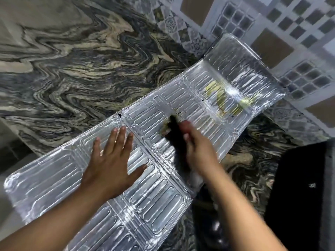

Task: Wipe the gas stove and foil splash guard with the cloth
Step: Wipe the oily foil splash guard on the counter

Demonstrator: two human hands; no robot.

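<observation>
Now one foil splash guard [155, 142] on the tabletop [72, 69]: left hand [112, 160] flat and spread wide at seven o'clock, right hand [197, 147] gripping one dark cloth [174, 129] at centre.

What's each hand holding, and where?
Left hand holds nothing, flat on the foil splash guard. Right hand grips a dark, blurred object, probably the cloth; hold point unclear.

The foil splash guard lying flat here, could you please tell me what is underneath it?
The foil splash guard lies on the marbled countertop, which shows around its edges. Whatever sits directly beneath the foil is covered. The left hand presses flat on top.
</observation>
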